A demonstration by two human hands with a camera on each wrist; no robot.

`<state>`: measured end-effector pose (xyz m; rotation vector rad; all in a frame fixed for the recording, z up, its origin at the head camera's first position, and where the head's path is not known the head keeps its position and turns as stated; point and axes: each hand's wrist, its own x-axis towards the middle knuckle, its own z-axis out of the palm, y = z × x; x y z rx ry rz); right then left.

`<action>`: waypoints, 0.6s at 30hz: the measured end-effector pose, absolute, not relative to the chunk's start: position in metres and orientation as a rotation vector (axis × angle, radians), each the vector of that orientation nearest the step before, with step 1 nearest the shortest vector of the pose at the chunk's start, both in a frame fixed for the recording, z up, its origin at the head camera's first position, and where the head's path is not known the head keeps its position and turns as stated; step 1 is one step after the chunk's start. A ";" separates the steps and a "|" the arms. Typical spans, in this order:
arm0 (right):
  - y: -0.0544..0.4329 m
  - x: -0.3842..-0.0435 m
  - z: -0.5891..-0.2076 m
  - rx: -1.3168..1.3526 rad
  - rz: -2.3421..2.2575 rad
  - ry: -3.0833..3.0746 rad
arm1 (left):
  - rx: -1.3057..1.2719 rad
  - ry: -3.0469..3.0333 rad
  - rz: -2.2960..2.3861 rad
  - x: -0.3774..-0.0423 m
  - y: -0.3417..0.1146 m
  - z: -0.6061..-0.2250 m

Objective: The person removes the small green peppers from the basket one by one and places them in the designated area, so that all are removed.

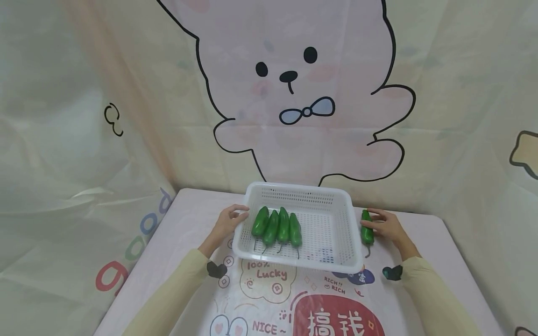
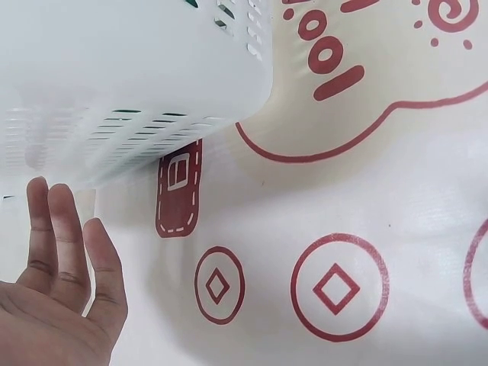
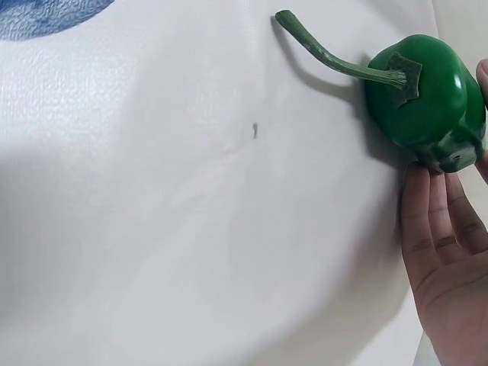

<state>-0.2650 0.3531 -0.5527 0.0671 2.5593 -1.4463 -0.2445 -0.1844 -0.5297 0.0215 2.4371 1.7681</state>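
A white plastic basket [image 1: 329, 224] with perforated walls stands on the table, and several green chili peppers [image 1: 283, 225] lie side by side in its left half. At its left end, my left hand [image 1: 227, 221] is held with fingers extended at the rim. The left wrist view shows the left fingers [image 2: 67, 236] beside the basket's outer wall. One more green chili pepper [image 1: 367, 228] lies to the right of the basket, its stem towards me. My right hand [image 1: 388, 228] holds that pepper between thumb and fingers; in the right wrist view, straight fingertips meet its side.
A printed white cloth [image 1: 269, 303] with red lettering covers the table. Behind the basket rises a cloth backdrop [image 1: 294, 154] with a bear drawing, and another sheet [image 1: 84, 210] hangs at the left.
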 end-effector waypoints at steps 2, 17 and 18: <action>0.353 -0.265 -0.553 0.070 -1.439 2.558 | 0.013 2.435 1.764 -0.245 -0.184 -0.530; 0.356 -0.257 -0.543 0.011 -1.356 2.581 | 0.016 2.421 1.782 -0.238 -0.181 -0.515; 0.357 -0.257 -0.542 0.009 -1.348 2.584 | 0.017 2.426 1.779 -0.238 -0.181 -0.516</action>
